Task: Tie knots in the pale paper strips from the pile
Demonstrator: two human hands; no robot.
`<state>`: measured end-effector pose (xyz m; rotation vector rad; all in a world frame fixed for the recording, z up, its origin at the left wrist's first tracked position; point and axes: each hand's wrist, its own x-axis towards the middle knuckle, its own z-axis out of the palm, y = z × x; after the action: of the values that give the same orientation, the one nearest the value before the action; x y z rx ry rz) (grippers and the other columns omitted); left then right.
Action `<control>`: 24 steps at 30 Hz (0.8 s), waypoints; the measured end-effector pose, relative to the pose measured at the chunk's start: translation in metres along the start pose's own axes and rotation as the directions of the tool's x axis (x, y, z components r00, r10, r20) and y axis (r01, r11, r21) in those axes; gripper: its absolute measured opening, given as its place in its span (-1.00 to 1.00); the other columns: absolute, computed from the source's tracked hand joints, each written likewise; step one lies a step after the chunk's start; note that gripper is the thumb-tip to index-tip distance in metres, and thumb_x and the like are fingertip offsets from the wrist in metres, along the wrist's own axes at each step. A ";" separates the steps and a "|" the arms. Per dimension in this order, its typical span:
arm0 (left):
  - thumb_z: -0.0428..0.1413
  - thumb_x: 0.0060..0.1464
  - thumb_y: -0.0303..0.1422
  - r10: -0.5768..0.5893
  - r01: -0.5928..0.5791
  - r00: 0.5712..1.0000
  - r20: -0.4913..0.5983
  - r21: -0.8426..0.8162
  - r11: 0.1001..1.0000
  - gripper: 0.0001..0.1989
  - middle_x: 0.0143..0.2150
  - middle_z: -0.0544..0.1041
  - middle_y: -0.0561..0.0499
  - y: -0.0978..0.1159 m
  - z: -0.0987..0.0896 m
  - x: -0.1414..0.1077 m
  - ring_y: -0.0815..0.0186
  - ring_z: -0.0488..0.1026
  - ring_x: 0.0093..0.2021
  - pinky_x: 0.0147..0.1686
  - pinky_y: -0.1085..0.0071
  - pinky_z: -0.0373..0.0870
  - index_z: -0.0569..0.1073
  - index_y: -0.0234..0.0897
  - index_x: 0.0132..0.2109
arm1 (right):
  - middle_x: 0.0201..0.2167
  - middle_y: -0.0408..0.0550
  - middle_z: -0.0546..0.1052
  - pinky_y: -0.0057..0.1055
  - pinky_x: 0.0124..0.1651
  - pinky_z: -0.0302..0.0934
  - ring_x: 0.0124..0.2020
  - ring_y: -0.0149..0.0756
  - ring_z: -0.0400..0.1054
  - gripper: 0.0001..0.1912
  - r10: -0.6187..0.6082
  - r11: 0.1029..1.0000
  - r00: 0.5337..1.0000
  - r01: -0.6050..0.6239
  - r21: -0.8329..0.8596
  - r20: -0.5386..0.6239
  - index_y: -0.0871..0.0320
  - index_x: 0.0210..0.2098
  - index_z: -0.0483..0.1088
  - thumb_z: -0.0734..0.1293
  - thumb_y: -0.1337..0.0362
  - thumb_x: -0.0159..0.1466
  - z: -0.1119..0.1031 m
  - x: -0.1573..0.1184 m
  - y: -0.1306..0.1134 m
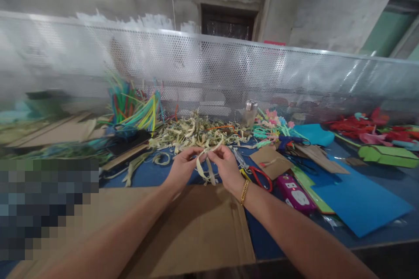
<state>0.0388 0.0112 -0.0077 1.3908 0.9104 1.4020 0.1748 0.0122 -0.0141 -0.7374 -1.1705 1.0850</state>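
Both hands meet at the middle of the view, above the far edge of a cardboard sheet (196, 226). My left hand (187, 163) pinches a pale cream-green strip (200, 169), fingers closed. From the other side my right hand (225, 161), also closed, grips the same strip; a gold bracelet is on that wrist. The strip loops up above the fingertips and its ends dangle below them. Whether it is knotted between the fingers cannot be seen. Just beyond the hands lies a heap of similar pale strips (183, 133).
Red-handled scissors (262, 178), a purple power strip (294, 194) and blue sheets (363, 196) lie to the right. Colourful pipe cleaners (131, 104) stand at back left. A perforated metal screen (183, 61) borders the table. A small jar (251, 111) stands behind the heap.
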 end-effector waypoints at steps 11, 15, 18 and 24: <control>0.31 -0.15 -0.33 -0.091 0.070 0.993 -0.075 -0.243 0.967 -0.81 -0.38 0.50 0.05 0.004 0.000 0.001 0.40 0.38 -0.36 -0.33 0.51 0.30 0.54 -0.27 -0.33 | -0.51 -0.19 0.43 -0.46 -0.31 0.21 -0.45 -0.42 0.31 -0.81 0.014 1.000 0.999 -0.013 -0.029 0.043 0.15 -0.47 0.32 0.38 0.20 0.06 0.003 -0.002 -0.008; 0.29 -0.14 -0.36 -0.159 0.142 0.987 -0.020 -0.348 0.927 -0.85 -0.44 0.45 0.08 0.006 -0.003 0.005 0.45 0.34 -0.42 -0.42 0.55 0.26 0.51 -0.31 -0.39 | -0.40 -0.12 0.51 -0.40 -0.19 0.28 -0.32 -0.35 0.42 -0.92 -0.135 0.965 0.980 0.163 -0.204 0.144 0.13 -0.36 0.34 0.30 0.25 0.17 -0.004 -0.001 -0.012; 0.29 -0.15 -0.39 -0.189 0.163 0.982 -0.021 -0.417 0.894 -0.85 -0.48 0.41 0.11 0.008 -0.004 0.006 0.49 0.30 -0.48 -0.50 0.58 0.23 0.47 -0.32 -0.43 | -0.30 -0.08 0.53 -0.35 -0.09 0.26 -0.22 -0.32 0.41 -0.90 -0.335 0.776 0.903 0.426 -0.465 0.269 0.11 -0.27 0.41 0.28 0.30 0.22 -0.011 0.000 -0.015; 0.31 -0.21 -0.43 -0.243 0.199 0.969 -0.036 -0.462 0.864 -0.81 -0.52 0.39 0.14 0.010 -0.004 0.007 0.50 0.30 -0.54 -0.53 0.56 0.23 0.42 -0.32 -0.47 | -0.26 -0.06 0.50 -0.31 -0.08 0.14 -0.18 -0.28 0.28 -0.79 -0.447 0.202 0.671 0.720 -0.664 0.592 0.01 -0.14 0.47 0.25 0.32 0.28 -0.018 -0.001 -0.029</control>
<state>0.0347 0.0150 0.0030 0.8432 0.7110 1.3986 0.2002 0.0024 0.0071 -0.7640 -2.0909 -0.2368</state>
